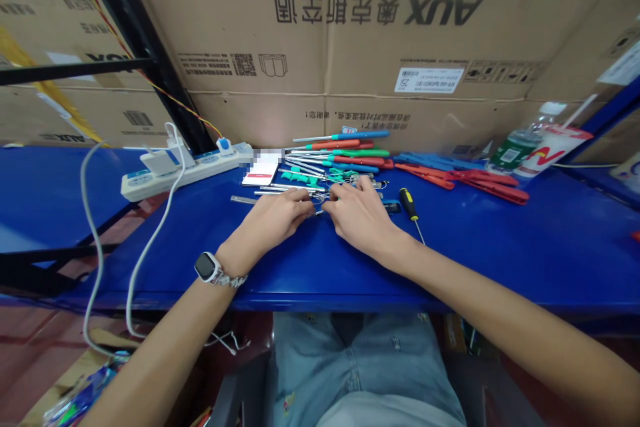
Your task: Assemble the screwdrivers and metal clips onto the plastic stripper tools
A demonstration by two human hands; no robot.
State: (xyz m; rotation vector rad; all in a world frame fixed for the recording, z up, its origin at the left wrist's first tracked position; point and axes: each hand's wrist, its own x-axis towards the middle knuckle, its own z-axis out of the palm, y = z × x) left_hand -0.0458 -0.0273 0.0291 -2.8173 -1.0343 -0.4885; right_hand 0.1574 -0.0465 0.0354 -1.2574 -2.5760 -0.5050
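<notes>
My left hand (286, 215), with a watch on its wrist, is closed in a pinch over the blue shelf. Fingertip to fingertip with it, my right hand (357, 215) is pinched too. A thin, shiny metal piece (319, 213) shows between them; its kind is too small to tell, and the fingers cover its ends. Just beyond the hands lie bent wire parts (350, 177), small teal plastic parts (300, 175) and several metal strips (273, 193). A yellow-and-black screwdriver (409, 203) lies right of my right hand.
Behind are slim tools with orange, blue and green handles (350, 153), and flat red pieces (493, 185) and blue ones (440, 161). A white card (262, 167) and a power strip (187, 172) with cables lie left. A bottle (515, 150) and cup (553, 147) stand right. Cardboard boxes (350, 73) wall the back.
</notes>
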